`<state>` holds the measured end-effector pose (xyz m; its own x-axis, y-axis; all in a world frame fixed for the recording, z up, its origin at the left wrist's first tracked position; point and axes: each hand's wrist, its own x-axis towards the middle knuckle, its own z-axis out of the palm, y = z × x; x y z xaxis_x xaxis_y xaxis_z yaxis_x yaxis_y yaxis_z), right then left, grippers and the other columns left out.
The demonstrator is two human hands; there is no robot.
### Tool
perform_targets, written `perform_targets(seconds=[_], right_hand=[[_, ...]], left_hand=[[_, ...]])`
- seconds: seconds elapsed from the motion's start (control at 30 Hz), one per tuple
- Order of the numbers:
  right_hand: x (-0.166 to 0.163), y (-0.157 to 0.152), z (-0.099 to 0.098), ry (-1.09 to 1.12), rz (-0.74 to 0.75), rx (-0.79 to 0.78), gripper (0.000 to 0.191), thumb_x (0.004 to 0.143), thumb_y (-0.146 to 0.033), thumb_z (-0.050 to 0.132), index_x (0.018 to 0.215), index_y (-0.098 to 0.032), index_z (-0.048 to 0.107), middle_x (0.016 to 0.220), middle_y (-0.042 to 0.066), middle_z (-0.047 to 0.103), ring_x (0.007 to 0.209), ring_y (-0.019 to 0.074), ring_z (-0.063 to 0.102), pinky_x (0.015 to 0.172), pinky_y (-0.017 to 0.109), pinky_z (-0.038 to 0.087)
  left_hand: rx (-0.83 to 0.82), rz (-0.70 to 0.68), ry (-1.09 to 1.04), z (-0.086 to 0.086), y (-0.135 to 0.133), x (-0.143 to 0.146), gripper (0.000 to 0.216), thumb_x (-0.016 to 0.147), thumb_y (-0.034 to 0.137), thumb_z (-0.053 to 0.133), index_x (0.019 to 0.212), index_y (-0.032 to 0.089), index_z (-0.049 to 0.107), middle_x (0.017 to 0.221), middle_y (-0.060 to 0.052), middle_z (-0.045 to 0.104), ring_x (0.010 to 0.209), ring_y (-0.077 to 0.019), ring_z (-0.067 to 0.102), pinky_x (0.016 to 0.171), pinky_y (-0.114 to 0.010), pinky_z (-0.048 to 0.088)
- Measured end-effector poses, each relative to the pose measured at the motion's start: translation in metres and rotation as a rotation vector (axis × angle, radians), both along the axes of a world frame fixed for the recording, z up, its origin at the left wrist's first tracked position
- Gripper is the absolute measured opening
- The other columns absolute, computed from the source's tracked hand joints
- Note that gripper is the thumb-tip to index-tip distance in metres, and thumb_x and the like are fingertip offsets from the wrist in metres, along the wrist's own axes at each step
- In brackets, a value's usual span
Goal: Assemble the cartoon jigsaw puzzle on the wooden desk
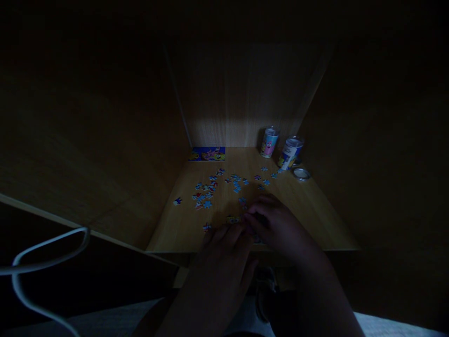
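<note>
In dim light, my left hand lies over the front of the wooden shelf, its fingers stretched flat at the jigsaw pieces there. My right hand is closed in a pinch beside the left fingertips, on what looks like a pinkish jigsaw piece mostly hidden by the fingers. A yellow jigsaw piece shows just beyond my left fingers. Another jigsaw piece lies past my right fingertips. Several loose blue and red pieces are scattered on the left, and more blue pieces lie in the middle.
Two cartoon-printed cans stand at the back right, near a round metal lid. A blue picture card rests by the back wall. Wooden side panels enclose the shelf. A white cable loops at lower left.
</note>
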<state>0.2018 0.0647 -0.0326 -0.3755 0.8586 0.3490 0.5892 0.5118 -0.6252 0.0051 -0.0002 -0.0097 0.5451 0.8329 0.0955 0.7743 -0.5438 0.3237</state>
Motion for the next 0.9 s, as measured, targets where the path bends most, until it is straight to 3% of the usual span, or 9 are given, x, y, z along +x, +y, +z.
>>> perform_targets(seconds=[0.17, 0.57, 0.9], right_hand=[[-0.0004, 0.0009, -0.0012, -0.001, -0.004, -0.008, 0.019, 0.1, -0.018, 0.066, 0.081, -0.022, 0.067, 0.088, 0.002, 0.07, 0.09, 0.0197, 0.063, 0.082, 0.035, 0.048], [0.004, -0.0039, 0.0047, 0.123, -0.047, -0.101, 0.025, 0.105, -0.032, 0.06, 0.082, -0.023, 0.067, 0.08, 0.001, 0.07, 0.078, 0.017, 0.065, 0.073, 0.031, 0.048], [0.0022, -0.0019, 0.0035, 0.112, -0.045, -0.094, 0.027, 0.106, -0.032, 0.059, 0.081, -0.023, 0.067, 0.081, 0.001, 0.072, 0.079, 0.0169, 0.067, 0.075, 0.031, 0.05]], left_hand=[[-0.015, 0.005, -0.003, 0.0017, 0.0008, 0.0012, 0.046, 0.096, 0.017, 0.068, 0.141, 0.025, 0.059, 0.142, -0.007, 0.064, 0.128, -0.0327, 0.061, 0.112, -0.062, 0.049], [-0.001, 0.012, -0.06, 0.0005, 0.0094, 0.004, 0.028, 0.1, 0.018, 0.067, 0.127, 0.024, 0.063, 0.127, -0.006, 0.067, 0.12, -0.0297, 0.061, 0.108, -0.055, 0.051], [0.012, 0.004, -0.089, -0.0032, 0.0071, 0.003, 0.034, 0.099, 0.014, 0.065, 0.131, 0.024, 0.062, 0.132, -0.005, 0.066, 0.121, -0.0286, 0.062, 0.108, -0.055, 0.053]])
